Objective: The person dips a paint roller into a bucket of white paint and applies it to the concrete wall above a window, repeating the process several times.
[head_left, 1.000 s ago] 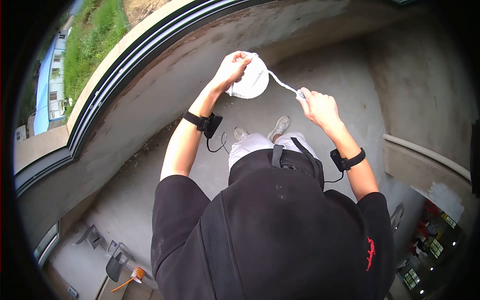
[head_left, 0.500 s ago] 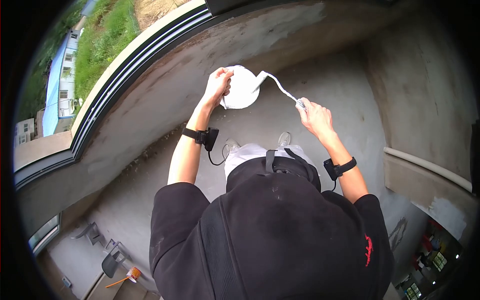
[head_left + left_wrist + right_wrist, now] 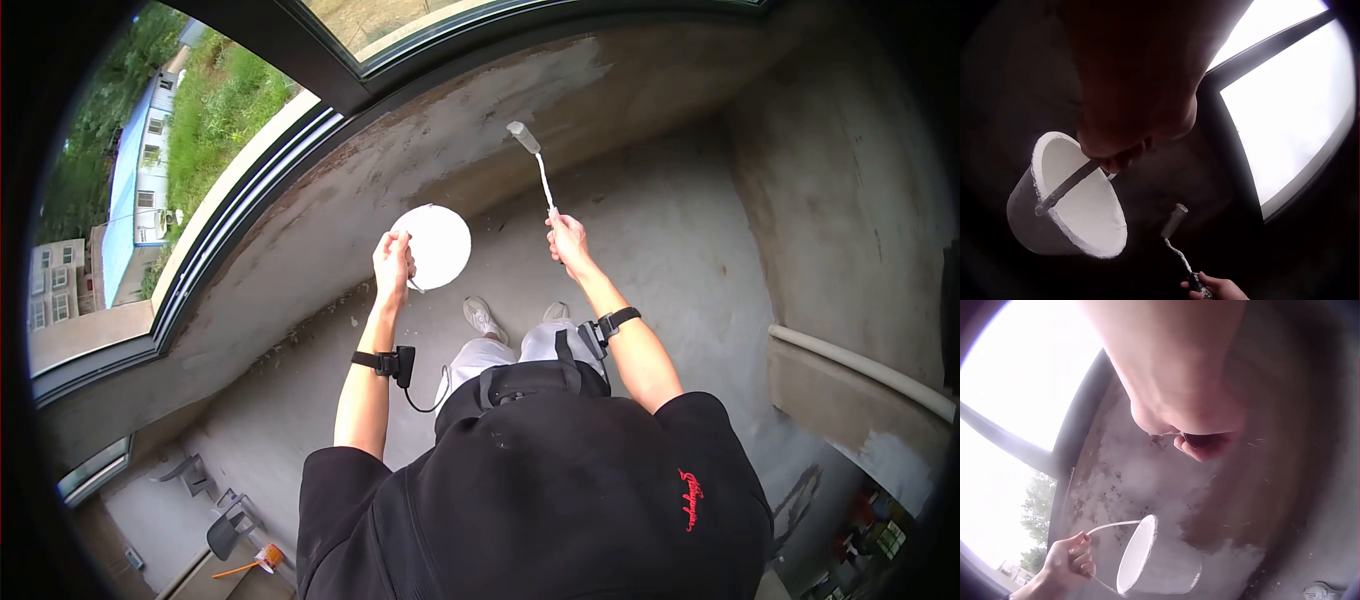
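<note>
Left wrist view: left hand (image 3: 1129,119) dark, underexposed, finger positions unreadable; bucket (image 3: 1066,203) bail partly covered by fingers. Right hand (image 3: 1216,290) cut by bottom edge. Window (image 3: 1291,106) blown out, nothing visible beyond.

Right wrist view: right hand (image 3: 1191,381) fills frame, blurred; roller handle seemingly the dark patch under fingers, roller head out of frame. Shoe (image 3: 1322,591) cut by bottom edge.

Head view: bucket (image 3: 432,247) contents not discernible; torso hides legs.

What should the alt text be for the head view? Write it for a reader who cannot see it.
Seen from above, a person's right hand holds a small paint roller up against a grey concrete wall, while the left hand holds a white bucket by its handle. A window runs along the wall.
</note>
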The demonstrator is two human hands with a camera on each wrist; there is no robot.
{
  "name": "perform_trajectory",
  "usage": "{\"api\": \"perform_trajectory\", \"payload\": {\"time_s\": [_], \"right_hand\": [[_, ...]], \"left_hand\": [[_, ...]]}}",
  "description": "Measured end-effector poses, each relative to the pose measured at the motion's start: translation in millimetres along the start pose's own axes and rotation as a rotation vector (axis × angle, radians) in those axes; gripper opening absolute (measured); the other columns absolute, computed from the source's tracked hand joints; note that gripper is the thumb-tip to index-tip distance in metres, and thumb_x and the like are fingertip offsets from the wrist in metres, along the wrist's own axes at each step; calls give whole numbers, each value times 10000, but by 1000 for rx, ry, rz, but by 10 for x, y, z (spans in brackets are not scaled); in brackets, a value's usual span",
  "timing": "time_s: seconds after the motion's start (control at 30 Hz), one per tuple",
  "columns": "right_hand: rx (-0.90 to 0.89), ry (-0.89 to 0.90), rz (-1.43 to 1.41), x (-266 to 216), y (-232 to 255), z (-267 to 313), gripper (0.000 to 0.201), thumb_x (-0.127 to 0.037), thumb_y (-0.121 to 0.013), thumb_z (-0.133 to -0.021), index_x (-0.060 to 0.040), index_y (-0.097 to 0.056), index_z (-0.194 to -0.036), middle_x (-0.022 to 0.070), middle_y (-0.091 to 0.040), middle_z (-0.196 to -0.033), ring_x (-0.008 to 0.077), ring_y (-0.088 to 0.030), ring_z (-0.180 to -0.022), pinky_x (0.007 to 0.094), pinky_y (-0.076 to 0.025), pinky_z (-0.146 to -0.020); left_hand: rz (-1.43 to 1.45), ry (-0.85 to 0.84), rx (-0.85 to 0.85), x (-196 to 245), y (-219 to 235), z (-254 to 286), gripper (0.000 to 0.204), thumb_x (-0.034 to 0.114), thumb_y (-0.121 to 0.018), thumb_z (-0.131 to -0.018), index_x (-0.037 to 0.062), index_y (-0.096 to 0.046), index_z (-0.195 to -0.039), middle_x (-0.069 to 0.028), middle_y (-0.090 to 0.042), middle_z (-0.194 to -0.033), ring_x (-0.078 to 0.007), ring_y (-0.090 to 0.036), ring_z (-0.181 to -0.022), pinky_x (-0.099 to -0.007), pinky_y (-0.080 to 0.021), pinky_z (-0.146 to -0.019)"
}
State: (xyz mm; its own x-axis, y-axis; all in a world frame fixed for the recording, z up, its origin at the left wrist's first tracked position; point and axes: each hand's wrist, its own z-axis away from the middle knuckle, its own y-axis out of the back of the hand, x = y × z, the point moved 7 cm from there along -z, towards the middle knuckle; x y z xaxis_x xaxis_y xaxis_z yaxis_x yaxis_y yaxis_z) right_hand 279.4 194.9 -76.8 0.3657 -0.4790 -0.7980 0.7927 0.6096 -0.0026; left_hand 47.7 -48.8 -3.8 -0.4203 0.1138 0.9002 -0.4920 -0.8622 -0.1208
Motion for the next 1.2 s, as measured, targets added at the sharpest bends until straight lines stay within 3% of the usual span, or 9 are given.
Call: {"api": "perform_trajectory", "payload": {"time_s": [0.27,0.47,0.63,1.0,1.2], "right_hand": [[161,-19,-466,169,-194,-878,408,-469,-476,-975,-64,-512,-948,-4,-446,-586,69,-386,-413,227,-323,-368],[222,83,-488,-49,-115,-1148,420,-497,-460,-971,-81,-476,-915,2,-439,-579,72,-370,-397,229,-296,-352],[257,111,-379,-208,183,-1459,414,-504,-446,-976,-97,-473,-904,-6,-437,-581,70,-367,-390,225,-296,-347],[173,107,-291,-443,606,-1791,370,-460,-415,-999,-114,-446,-870,-10,-430,-582,66,-355,-396,228,-282,-342],[149,117,-264,-559,890,-1854,366,-455,-417,-1000,-110,-451,-883,-4,-442,-606,71,-364,-409,231,-298,-356]], "left_hand": [[-118,112,-47,-188,405,-46,164,241,-564,-968,124,-519,-862,112,-328,-547,-2,-255,-439,-198,-204,-399],[-154,111,-9,-176,682,-35,165,257,-567,-971,128,-517,-881,112,-333,-548,5,-259,-441,-192,-199,-400],[-143,101,137,-181,825,81,157,257,-566,-971,130,-520,-891,114,-335,-535,6,-267,-438,-194,-192,-395],[-118,117,375,-523,399,587,178,284,-567,-970,132,-526,-888,107,-333,-554,-1,-260,-448,-194,-178,-413],[-82,103,353,-568,91,746,172,266,-556,-977,114,-535,-900,101,-339,-537,-2,-262,-434,-204,-197,-404]]}}
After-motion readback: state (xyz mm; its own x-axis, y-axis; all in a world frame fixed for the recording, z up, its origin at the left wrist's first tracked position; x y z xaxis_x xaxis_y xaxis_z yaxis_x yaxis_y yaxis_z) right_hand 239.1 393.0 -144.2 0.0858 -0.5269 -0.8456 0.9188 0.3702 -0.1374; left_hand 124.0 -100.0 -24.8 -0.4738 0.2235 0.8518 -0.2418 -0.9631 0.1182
